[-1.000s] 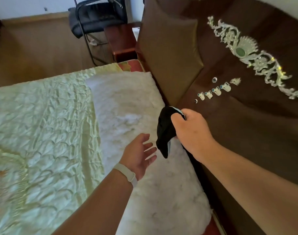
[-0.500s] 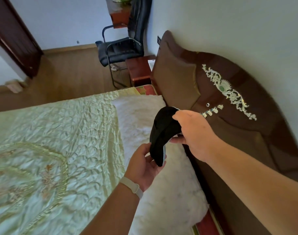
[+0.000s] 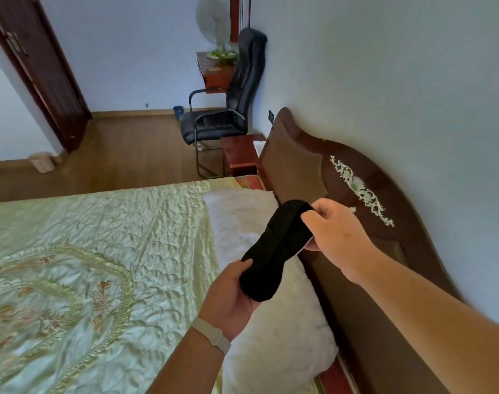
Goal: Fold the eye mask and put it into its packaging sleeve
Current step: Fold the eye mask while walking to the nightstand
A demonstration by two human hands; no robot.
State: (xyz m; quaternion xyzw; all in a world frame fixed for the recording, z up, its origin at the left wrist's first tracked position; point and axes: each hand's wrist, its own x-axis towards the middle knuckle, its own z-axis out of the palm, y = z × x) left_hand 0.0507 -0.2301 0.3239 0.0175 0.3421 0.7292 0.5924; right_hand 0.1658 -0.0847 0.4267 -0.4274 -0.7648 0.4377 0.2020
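Mask [image 3: 273,248] soft, light, limp between my hands; left hand [image 3: 231,297] pinches lower end, right hand [image 3: 333,231] upper; I'd fold gripping both ends; sleeve unseen.

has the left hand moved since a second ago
Yes. The left hand rose from open just above the white pillow toward the headboard and now grips the eye mask's lower end.

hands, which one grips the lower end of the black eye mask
The left hand, with the pale wristband, grips the eye mask at its lower end; the right hand pinches the top.
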